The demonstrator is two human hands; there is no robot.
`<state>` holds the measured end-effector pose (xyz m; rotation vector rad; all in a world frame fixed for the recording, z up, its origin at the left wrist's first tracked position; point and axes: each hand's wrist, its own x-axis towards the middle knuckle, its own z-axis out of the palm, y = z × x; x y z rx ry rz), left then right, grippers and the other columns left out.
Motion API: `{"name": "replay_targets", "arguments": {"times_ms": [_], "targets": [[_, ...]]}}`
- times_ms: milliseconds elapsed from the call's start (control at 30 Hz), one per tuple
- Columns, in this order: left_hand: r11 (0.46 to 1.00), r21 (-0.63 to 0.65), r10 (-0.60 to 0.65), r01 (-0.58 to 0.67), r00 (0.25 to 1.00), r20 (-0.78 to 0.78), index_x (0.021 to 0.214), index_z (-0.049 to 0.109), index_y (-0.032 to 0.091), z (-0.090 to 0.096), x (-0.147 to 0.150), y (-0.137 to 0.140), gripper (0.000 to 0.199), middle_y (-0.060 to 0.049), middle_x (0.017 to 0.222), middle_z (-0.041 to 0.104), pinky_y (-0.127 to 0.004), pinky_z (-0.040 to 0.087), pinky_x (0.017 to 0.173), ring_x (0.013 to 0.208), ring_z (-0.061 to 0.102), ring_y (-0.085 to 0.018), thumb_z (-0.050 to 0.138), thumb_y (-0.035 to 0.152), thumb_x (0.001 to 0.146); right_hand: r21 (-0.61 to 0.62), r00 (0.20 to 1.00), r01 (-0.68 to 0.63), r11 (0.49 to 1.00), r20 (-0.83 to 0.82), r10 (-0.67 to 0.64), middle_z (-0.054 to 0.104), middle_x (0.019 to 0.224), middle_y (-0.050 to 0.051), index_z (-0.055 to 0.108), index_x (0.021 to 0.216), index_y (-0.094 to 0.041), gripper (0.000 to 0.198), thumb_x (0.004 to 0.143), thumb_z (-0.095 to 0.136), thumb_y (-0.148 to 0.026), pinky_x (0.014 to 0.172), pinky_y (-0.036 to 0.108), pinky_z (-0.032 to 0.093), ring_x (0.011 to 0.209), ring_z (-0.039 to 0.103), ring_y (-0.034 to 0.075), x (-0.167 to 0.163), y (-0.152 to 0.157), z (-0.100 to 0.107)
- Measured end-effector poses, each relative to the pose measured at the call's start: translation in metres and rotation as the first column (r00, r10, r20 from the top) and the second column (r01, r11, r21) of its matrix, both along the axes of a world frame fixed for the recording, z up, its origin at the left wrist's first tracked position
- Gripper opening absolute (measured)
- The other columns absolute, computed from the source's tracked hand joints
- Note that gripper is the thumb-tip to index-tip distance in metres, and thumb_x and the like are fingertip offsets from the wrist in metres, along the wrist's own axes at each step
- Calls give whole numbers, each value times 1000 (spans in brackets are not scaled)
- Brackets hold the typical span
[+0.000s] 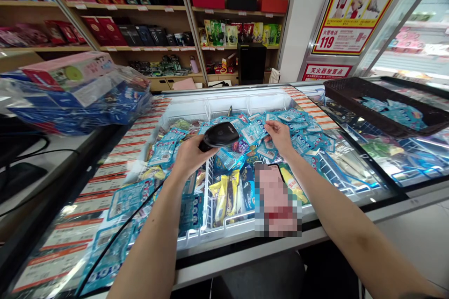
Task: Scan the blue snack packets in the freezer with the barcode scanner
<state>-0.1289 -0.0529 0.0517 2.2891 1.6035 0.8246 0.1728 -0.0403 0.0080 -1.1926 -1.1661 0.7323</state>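
Note:
My left hand (192, 155) is wrapped round a black barcode scanner (220, 135), its head tilted toward the right and its cable trailing down to the lower left. Between the fingertips of my right hand (278, 136) is the edge of a light blue packet (253, 131) with a barcode label facing up. Many similar blue packets (301, 124) lie heaped around it on the freezer. Below the scanner, yellow ice cream wrappers (224, 196) show inside a white wire basket. A phone (275, 201), partly blurred out, rests near the front edge.
A brown basket (372, 107) holding more blue packets stands at the right. Plastic-wrapped boxes (73, 93) are stacked at the left. Price labels (119, 159) line the freezer glass. Shelves (136, 8) of bottles and boxes stand behind.

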Motion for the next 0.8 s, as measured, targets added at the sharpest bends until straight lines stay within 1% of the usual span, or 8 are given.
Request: {"name": "replay_targets", "arguments": {"times_ms": [100, 200, 333, 567, 800], "targets": [[998, -41, -48, 50, 998, 38, 97, 69, 19, 1, 1, -1, 45, -5, 81, 69, -27, 41, 62, 74, 61, -20, 63, 55, 71, -19, 1000, 22, 1000, -9, -22, 69, 85, 5, 66, 98, -18, 40, 74, 66, -51, 40, 29, 47, 46, 62, 16, 2, 2, -3], [994, -64, -83, 85, 996, 41, 95, 69, 18, 3, 2, -3, 44, -5, 81, 69, -28, 42, 63, 74, 62, -21, 64, 55, 71, -33, 998, 45, 998, -38, -46, 69, 90, 6, 65, 101, -17, 46, 73, 66, -54, 42, 30, 50, 48, 62, 17, 5, 6, -8], [993, -88, -75, 76, 997, 12, 93, 69, 19, 6, 3, -6, 44, -4, 78, 69, -26, 41, 60, 72, 62, -20, 63, 56, 71, -20, 995, 65, 998, -69, -66, 67, 91, 6, 64, 102, -16, 49, 72, 66, -54, 47, 32, 55, 53, 61, 16, 6, 10, -12], [995, -86, -55, 51, 998, -41, 91, 69, 19, 7, 4, -7, 42, -4, 78, 69, -26, 40, 58, 75, 63, -23, 63, 54, 70, 20, 993, 79, 997, -94, -76, 61, 87, 5, 62, 98, -16, 45, 71, 66, -53, 52, 32, 58, 68, 59, 17, 6, 11, -13], [993, -91, -82, 77, 995, -61, 90, 68, 19, 10, 6, -9, 40, -6, 80, 70, -27, 42, 59, 73, 62, -23, 61, 54, 71, 3, 994, 67, 998, -91, -66, 62, 88, 5, 62, 99, -17, 48, 70, 66, -55, 53, 32, 58, 70, 59, 18, 7, 12, -13]]}}
